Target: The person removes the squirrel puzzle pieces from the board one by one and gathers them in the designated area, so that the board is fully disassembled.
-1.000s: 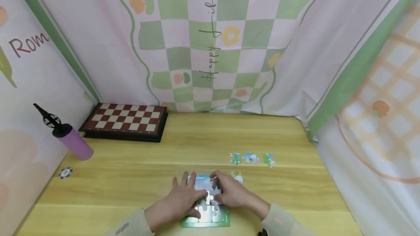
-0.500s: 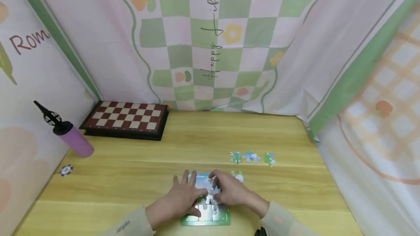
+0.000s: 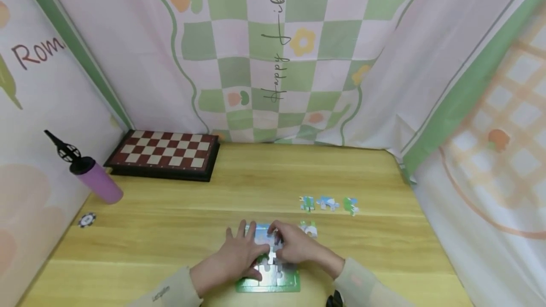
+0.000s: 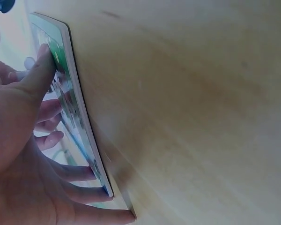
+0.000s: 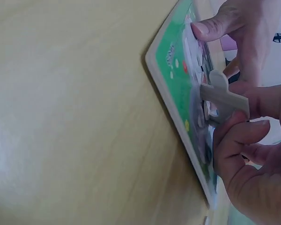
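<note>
A jigsaw puzzle tray (image 3: 268,288) with a green border lies flat on the table in front of me, with fitted pieces in its lower part. My left hand (image 3: 234,257) rests over the tray's left side, fingers spread and thumb on the pieces; in the left wrist view its fingertips reach past the tray's edge (image 4: 86,126). Over the tray's right side, my right hand (image 3: 298,245) pinches a puzzle piece between thumb and fingers. In the right wrist view this puzzle piece (image 5: 227,99) stands tilted, its grey side showing, its lower end at the tray. The head view mostly hides it.
Loose puzzle pieces lie beyond the tray: one (image 3: 307,203), another (image 3: 327,203), a third (image 3: 350,205), and one (image 3: 309,229) beside my right hand. A checkered board box (image 3: 166,150), purple hand pump (image 3: 100,184) and round chip (image 3: 87,220) are at the left.
My right hand has shifted slightly to the left over the tray, still pinching the piece. The left hand stays in place. The head view has tilted very slightly.
</note>
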`<move>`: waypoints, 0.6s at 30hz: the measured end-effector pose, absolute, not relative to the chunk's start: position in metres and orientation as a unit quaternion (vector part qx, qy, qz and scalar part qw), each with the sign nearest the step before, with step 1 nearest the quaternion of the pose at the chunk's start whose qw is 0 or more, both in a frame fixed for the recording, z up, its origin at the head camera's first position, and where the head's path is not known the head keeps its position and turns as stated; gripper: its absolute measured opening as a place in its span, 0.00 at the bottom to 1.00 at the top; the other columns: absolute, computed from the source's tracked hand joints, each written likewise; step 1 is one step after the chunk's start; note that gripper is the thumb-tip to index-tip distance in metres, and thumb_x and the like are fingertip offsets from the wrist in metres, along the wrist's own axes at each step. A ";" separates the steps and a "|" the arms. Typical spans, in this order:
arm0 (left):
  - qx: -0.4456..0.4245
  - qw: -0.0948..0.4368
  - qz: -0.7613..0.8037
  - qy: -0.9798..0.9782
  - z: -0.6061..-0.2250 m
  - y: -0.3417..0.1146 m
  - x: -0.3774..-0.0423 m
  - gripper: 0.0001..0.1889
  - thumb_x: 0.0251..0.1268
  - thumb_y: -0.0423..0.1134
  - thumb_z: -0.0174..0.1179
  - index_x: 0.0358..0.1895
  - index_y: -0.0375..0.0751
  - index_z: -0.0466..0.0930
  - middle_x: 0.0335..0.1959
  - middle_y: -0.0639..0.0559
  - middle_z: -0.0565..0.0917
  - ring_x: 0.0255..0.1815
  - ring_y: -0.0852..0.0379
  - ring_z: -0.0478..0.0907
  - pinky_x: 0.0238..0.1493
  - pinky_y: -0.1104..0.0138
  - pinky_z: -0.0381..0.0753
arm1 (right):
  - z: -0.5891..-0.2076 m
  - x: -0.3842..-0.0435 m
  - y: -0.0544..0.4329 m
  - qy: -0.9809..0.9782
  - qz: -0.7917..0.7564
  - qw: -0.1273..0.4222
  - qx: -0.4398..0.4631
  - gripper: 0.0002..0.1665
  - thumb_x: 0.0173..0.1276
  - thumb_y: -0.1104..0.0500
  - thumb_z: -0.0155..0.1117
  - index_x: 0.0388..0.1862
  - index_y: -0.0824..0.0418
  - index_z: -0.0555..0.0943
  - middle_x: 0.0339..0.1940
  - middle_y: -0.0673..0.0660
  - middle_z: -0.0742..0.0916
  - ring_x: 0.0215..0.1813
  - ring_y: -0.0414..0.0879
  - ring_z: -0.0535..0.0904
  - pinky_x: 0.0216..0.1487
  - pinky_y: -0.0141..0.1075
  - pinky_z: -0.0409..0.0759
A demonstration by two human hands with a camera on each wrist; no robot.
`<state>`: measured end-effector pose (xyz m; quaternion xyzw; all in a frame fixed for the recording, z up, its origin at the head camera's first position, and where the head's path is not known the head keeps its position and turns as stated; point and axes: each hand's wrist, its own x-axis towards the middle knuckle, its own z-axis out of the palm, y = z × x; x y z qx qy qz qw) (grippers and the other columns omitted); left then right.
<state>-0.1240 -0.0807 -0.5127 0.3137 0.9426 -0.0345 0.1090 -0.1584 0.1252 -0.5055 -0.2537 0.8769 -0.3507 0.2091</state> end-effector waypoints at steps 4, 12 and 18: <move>0.315 0.115 -0.032 0.941 -0.513 -0.081 -0.125 0.32 0.49 0.77 0.61 0.52 0.65 0.71 0.76 0.31 0.68 0.75 0.25 0.68 0.59 0.29 0.80 | -0.509 -0.162 0.129 0.864 -0.371 0.222 -0.259 0.29 0.49 0.70 0.67 0.55 0.63 0.78 0.38 0.54 0.85 0.36 0.39 0.76 0.34 0.29 0.78; 0.314 0.116 -0.035 0.942 -0.513 -0.081 -0.127 0.31 0.49 0.77 0.61 0.52 0.66 0.72 0.77 0.32 0.67 0.75 0.25 0.68 0.59 0.28 0.80 | -0.506 -0.164 0.138 0.846 -0.383 0.241 -0.281 0.27 0.57 0.71 0.68 0.57 0.64 0.77 0.41 0.55 0.86 0.37 0.38 0.76 0.37 0.28 0.77; 0.311 0.125 -0.034 0.942 -0.515 -0.082 -0.127 0.31 0.49 0.77 0.61 0.52 0.66 0.73 0.78 0.31 0.66 0.76 0.24 0.67 0.60 0.28 0.79 | -0.505 -0.162 0.139 0.855 -0.377 0.226 -0.274 0.24 0.59 0.72 0.69 0.54 0.63 0.77 0.39 0.53 0.83 0.36 0.39 0.75 0.37 0.28 0.76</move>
